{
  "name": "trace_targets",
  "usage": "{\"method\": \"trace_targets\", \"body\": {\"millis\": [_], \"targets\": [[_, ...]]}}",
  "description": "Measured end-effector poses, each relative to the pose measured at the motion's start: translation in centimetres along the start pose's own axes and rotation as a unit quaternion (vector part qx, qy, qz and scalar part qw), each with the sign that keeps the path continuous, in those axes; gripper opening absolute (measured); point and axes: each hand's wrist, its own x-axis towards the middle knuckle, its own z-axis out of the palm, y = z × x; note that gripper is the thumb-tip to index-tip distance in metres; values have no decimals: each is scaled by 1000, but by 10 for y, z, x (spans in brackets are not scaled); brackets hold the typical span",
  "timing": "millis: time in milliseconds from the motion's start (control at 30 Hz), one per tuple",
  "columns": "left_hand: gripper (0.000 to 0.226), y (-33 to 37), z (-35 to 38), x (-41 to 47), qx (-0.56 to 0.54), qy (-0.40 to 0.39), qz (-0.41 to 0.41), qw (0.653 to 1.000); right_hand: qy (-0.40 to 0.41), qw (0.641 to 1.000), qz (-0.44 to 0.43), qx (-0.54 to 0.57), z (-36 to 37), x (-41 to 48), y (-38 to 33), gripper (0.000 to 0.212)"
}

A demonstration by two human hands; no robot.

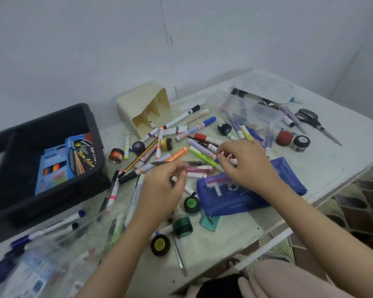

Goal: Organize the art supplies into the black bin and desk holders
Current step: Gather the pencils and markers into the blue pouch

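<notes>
The blue-capped marker (195,130) reads "Artline" lengthwise.

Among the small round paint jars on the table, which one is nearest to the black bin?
The orange-brown jar, just right of the black bin. The purple-lidded jar and the yellow jar lie farther right; all others farther still.

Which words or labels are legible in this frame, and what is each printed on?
"Artline": on the blue-capped white marker.
"Special": opens the script on the dark pack in the black bin; the rest is blurred.
Print on the other markers and jar labels: too blurred to read.
</notes>
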Motion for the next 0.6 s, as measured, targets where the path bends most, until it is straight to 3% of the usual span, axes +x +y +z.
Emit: {"method": "trace_targets", "body": {"millis": [167,300,433,600], "targets": [[22,-25,-27,3,81,74,-114,987,-111,980,-163,-13,42,62,-32,22],[33,-40,-35,-1,116,54,-186,974,-143,955,-256,-40,75,101,-54,29],[34,-42,-36,-5,105,59,-197,973,-136,937,-311,-80,97,125,-69,37],[29,-42,-39,-6,62,114,-176,976,-122,932,-320,-117,104,139,-78,15]]}}
